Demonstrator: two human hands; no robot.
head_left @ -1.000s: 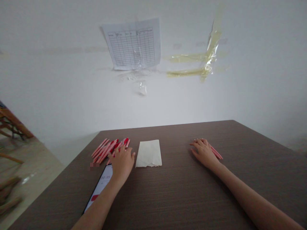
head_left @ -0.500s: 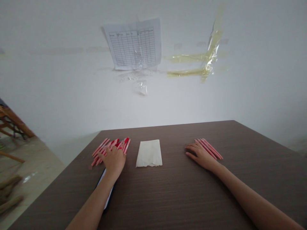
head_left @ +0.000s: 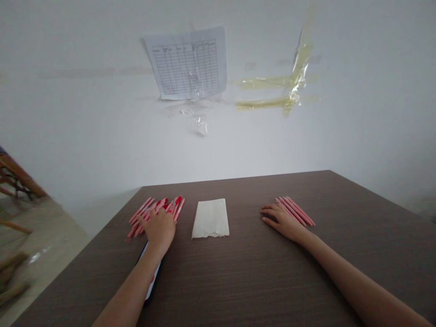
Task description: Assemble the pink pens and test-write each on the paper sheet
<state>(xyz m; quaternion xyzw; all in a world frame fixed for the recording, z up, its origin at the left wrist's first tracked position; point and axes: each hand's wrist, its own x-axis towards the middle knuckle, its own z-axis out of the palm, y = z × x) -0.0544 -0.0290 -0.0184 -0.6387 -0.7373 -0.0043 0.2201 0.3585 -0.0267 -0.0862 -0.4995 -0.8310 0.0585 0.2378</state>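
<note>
My left hand [head_left: 158, 227] lies palm down on a heap of several red and pink pens [head_left: 150, 210] at the far left of the dark wooden table [head_left: 238, 272]; its fingers rest on the pens. My right hand [head_left: 281, 220] lies flat on the table with fingers stretched out, touching the left side of a small row of pink pens [head_left: 295, 210]. A folded white paper napkin [head_left: 211, 218] lies between the two hands.
A phone [head_left: 151, 272] lies under my left forearm near the table's left edge. A printed sheet [head_left: 187, 61] and strips of yellowed tape [head_left: 289, 84] hang on the white wall behind. Wooden chair parts [head_left: 15, 181] stand on the floor at left.
My left hand has slid left and farther onto the red pen heap, covering the phone with the forearm. My right hand has shifted left off the pink pens, which now show beside it.
</note>
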